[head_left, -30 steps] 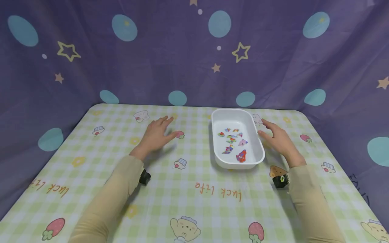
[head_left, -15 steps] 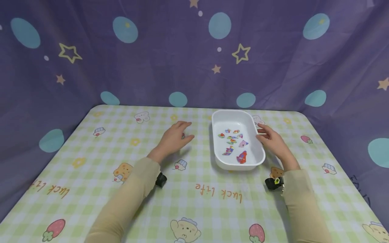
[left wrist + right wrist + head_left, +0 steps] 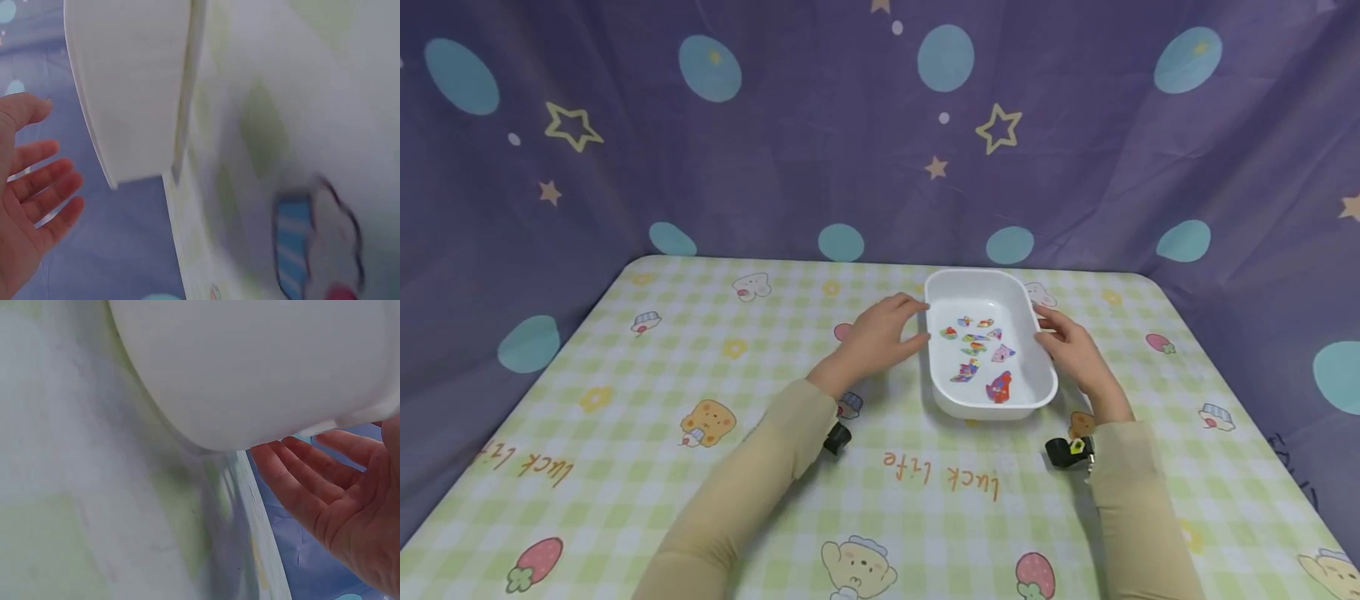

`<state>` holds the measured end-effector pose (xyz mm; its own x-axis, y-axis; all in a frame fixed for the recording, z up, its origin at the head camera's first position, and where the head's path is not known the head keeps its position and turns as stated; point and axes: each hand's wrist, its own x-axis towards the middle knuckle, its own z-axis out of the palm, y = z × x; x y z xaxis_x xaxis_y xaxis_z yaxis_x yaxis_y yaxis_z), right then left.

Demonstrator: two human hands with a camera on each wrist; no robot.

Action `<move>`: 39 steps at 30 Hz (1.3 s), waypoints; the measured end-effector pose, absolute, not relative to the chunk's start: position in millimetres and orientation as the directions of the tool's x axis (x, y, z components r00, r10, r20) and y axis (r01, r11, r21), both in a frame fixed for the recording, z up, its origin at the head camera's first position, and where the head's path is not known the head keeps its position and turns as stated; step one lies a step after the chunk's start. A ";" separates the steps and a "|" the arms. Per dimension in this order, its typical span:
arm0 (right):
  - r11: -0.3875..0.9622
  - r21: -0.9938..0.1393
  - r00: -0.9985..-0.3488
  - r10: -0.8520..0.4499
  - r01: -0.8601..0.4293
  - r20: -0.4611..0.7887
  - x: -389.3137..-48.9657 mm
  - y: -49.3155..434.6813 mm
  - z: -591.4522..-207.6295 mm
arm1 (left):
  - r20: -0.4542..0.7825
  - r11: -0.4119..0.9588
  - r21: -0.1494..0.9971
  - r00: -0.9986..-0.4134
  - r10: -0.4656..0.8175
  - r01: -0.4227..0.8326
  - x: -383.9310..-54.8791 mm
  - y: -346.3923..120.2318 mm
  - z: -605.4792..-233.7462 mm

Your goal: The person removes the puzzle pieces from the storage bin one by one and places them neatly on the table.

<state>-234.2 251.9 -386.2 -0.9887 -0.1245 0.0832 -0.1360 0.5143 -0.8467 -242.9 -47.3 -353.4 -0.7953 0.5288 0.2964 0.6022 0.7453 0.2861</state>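
A white rectangular tray (image 3: 992, 412) stands on the table with several small colourful cut-out pieces (image 3: 998, 387) lying on its floor. My left hand (image 3: 880, 337) is at the tray's left side, its thumb and fingertips close to the rim. In the left wrist view those fingers (image 3: 53, 187) are relaxed and a gap shows between them and the tray wall (image 3: 134, 94). On the other side, my right hand (image 3: 1075, 354) has its fingertips against the right wall. The right wrist view shows its fingers (image 3: 300, 478) loosely extended, reaching the tray's outer side (image 3: 262, 375).
A green-and-white checked cloth (image 3: 760, 517) with cartoon prints covers the table. A purple curtain (image 3: 805, 150) with stars and dots hangs behind and at both sides. A small black device (image 3: 1070, 452) sits at the right wrist and another black device (image 3: 837, 437) at the left wrist.
My left hand has moved right across the cloth to the tray's left side. My right hand has come in slightly against the tray's right side. The tray and pieces have stayed in place.
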 end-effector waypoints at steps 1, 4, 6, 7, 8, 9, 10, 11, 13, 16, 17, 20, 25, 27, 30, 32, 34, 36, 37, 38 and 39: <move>0.517 -0.845 -0.989 -0.120 -0.136 0.086 -236.3 253.3 -389.6 | 0.301 0.736 0.271 -0.781 0.548 0.621 -242.3 -43.3 -352.5; 0.520 -0.844 -0.991 -0.110 -0.128 0.082 -236.5 252.4 -390.0 | 0.270 0.729 0.241 -0.765 0.584 0.641 -240.8 -31.2 -350.7; 0.529 -0.840 -0.992 -0.100 -0.122 0.081 -236.1 251.9 -389.8 | 0.258 0.711 0.231 -0.747 0.613 0.664 -240.6 -23.8 -351.1; 0.534 -0.837 -0.992 -0.096 -0.121 0.082 -235.7 251.6 -389.3 | 0.258 0.695 0.231 -0.732 0.631 0.681 -240.7 -20.4 -351.5; 0.537 -0.835 -0.992 -0.091 -0.119 0.083 -235.2 251.4 -389.0 | 0.254 0.680 0.231 -0.717 0.649 0.696 -240.8 -16.9 -352.0; 0.541 -0.833 -0.993 -0.088 -0.119 0.084 -234.5 251.2 -388.8 | 0.250 0.663 0.233 -0.703 0.666 0.711 -240.9 -13.6 -352.2; 0.544 -0.830 -0.993 -0.084 -0.119 0.088 -234.3 251.1 -388.2 | 0.247 0.649 0.231 -0.688 0.682 0.725 -241.2 -10.3 -352.3; 0.546 -0.829 -0.992 -0.081 -0.121 0.091 -234.2 251.0 -387.8 | 0.241 0.636 0.231 -0.676 0.696 0.737 -241.6 -7.1 -352.5; 0.544 -0.830 -0.992 -0.079 -0.124 0.096 -234.6 251.0 -387.5 | 0.227 0.622 0.223 -0.661 0.716 0.751 -242.4 -1.1 -352.2; 0.537 -0.834 -0.992 -0.080 -0.125 0.097 -235.8 250.0 -388.2 | 0.195 0.626 0.221 -0.663 0.723 0.748 -243.9 7.1 -351.7; 0.536 -0.835 -0.992 -0.081 -0.125 0.097 -236.2 249.7 -388.6 | 0.184 0.627 0.224 -0.665 0.724 0.746 -244.6 9.8 -351.5; 0.533 -0.837 -0.992 -0.079 -0.123 0.096 -236.8 248.9 -389.6 | 0.133 0.621 0.240 -0.659 0.740 0.746 -246.6 18.5 -351.4; 0.536 -0.835 -0.992 -0.077 -0.123 0.096 -235.6 249.7 -390.5 | 0.043 0.574 0.232 -0.597 0.801 0.786 -247.7 34.7 -353.4; 0.535 -0.835 -0.992 -0.082 -0.125 0.096 -235.0 250.5 -391.0 | 0.012 0.558 0.211 -0.573 0.820 0.803 -247.2 40.6 -354.0; 0.533 -0.836 -0.991 -0.086 -0.130 0.099 -234.3 250.6 -390.6 | -0.038 0.544 0.186 -0.547 0.836 0.818 -247.2 48.6 -355.0; 0.534 -0.835 -0.991 -0.086 -0.129 0.099 -234.2 250.7 -389.9 | -0.074 0.531 0.171 -0.526 0.847 0.830 -247.7 53.6 -356.1; 0.534 -0.836 -0.991 -0.088 -0.131 0.099 -233.7 250.6 -388.7 | -0.116 0.527 0.170 -0.514 0.850 0.833 -248.3 58.6 -358.1; 0.529 -0.838 -0.991 -0.094 -0.134 0.099 -233.6 251.1 -388.1 | -0.152 0.520 0.164 -0.500 0.853 0.838 -248.8 63.0 -360.7; 0.526 -0.839 -0.990 -0.098 -0.139 0.103 -233.6 251.4 -388.0 | -0.166 0.521 0.157 -0.498 0.851 0.839 -248.6 64.8 -361.9; 0.521 -0.842 -0.989 -0.103 -0.144 0.105 -233.5 251.9 -388.0 | -0.179 0.525 0.151 -0.499 0.848 0.837 -248.4 66.3 -362.8; 0.506 -0.850 -0.988 -0.110 -0.151 0.110 -233.5 252.4 -388.0 | -0.192 0.528 0.148 -0.499 0.845 0.836 -248.1 67.6 -363.8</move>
<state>-233.5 252.4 -388.0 -0.9879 -0.1102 0.1095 -0.1506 0.5056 -0.8495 -248.1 67.6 -363.8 -0.4991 0.8451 -0.1916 0.8364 0.5276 0.1483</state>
